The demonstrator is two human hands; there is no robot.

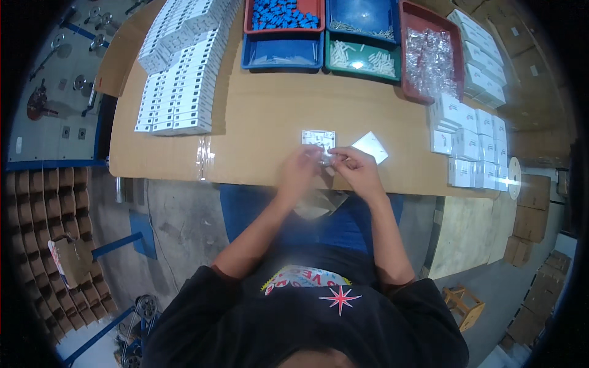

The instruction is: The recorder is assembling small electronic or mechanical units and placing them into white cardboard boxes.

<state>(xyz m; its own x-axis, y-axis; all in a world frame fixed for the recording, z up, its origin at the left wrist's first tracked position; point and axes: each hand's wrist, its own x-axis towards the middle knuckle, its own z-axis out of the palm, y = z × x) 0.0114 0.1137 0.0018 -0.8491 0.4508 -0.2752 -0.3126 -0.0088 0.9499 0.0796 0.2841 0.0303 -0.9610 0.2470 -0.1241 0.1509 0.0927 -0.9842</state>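
At the near edge of the cardboard-covered table lies a square white plastic housing [318, 136] with small fittings inside. My left hand [299, 170], slightly blurred, is closed at its lower left, fingertips against it. My right hand [359, 172] is closed in a pinch at its lower right. Between the fingertips is something small and pale, too small to name. Just right of the housing lies a flat white square plate [371, 148], turned at an angle, with neither hand on it. Below my hands, a clear, crinkled plastic bag [319, 203] shows in part at the table edge.
Tall stacks of white boxes [178, 98] stand at the left; more white boxes [469, 144] stand at the right. Along the back are a red bin of blue parts [285, 15], blue bins [282, 52], a green bin of white plugs [363, 58] and a red bin of clear bags [431, 58].
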